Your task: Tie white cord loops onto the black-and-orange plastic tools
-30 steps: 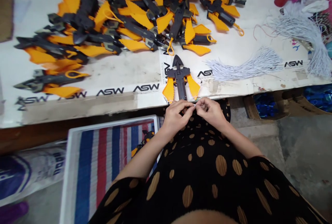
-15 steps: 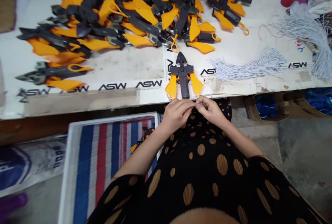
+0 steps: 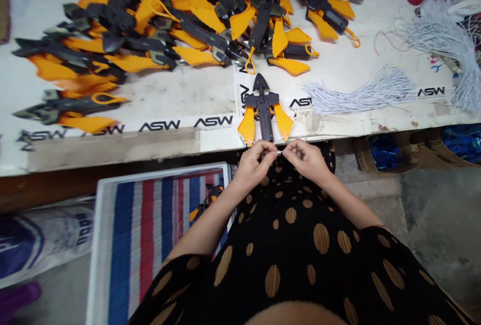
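Observation:
Between my two hands a small bit of white string (image 3: 279,152) shows, with what looks like a loop or knot in it. My left hand (image 3: 256,165) pinches one side of it between thumb and fingertips. The other side is pinched by my right hand (image 3: 306,160). Just beyond the fingers, a black toy with two orange wings (image 3: 264,114) lies at the table's front edge, its pointed head facing away from me. Thin string shows at the wing tips; most of its run is hidden by my hands.
A pile of similar black-and-orange toys (image 3: 195,29) covers the back left of the table (image 3: 173,99). Bundles of white strings (image 3: 361,92) lie at right. Below stand a white-rimmed bin (image 3: 161,172) with striped sheeting and cardboard boxes (image 3: 404,157) holding blue pieces.
My fingertips have drawn slightly apart, and the white string with its small loop or knot now shows between them. The left fingers have curled more. The toy stays at the edge.

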`<state>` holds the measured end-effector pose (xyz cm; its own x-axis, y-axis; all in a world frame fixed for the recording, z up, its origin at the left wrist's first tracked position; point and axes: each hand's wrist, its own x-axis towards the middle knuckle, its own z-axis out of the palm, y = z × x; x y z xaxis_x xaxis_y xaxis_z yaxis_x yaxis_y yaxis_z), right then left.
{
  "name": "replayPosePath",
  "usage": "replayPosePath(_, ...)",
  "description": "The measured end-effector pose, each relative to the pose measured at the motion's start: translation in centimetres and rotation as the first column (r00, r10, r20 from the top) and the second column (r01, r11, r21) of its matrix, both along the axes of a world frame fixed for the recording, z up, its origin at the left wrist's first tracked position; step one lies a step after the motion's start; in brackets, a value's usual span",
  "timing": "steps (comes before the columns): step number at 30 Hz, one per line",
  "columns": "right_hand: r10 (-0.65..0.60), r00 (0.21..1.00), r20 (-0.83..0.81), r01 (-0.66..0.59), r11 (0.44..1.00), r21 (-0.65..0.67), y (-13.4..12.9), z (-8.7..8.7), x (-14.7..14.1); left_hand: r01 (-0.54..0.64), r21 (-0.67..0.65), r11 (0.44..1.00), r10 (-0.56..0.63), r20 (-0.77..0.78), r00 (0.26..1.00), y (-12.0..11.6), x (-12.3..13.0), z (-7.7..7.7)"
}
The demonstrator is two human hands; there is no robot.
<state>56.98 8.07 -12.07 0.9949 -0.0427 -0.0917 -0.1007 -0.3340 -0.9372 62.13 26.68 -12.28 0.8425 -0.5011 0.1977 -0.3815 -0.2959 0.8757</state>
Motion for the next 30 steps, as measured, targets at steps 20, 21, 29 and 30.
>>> replayPosePath(20, 0.101, 0.989, 0.109, -0.108, 0.992, 0.060, -2.5, 0.4, -0.9, -0.005, 0.359, 0.933, -0.125, 0.338, 0.933, 0.9, 4.3, 0.1)
replayPosePath(21, 0.058, 0.990, 0.132, -0.065, 0.997, 0.045, -3.0, 0.2, -0.6, -0.100, 0.382, 0.919, -0.040, 0.343, 0.939, 0.3, 4.6, -0.2)
replayPosePath(29, -0.253, 0.937, 0.243, 0.341, 0.820, -0.461, -9.3, -1.5, 3.3, -0.419, 0.417, 0.806, 0.255, 0.395, 0.883, -1.7, 5.3, -1.5)
replayPosePath(30, -0.241, 0.942, 0.232, 0.330, 0.786, -0.523, -9.8, -1.7, 3.8, -0.440, 0.449, 0.778, 0.300, 0.350, 0.887, -0.8, 5.1, -1.4)
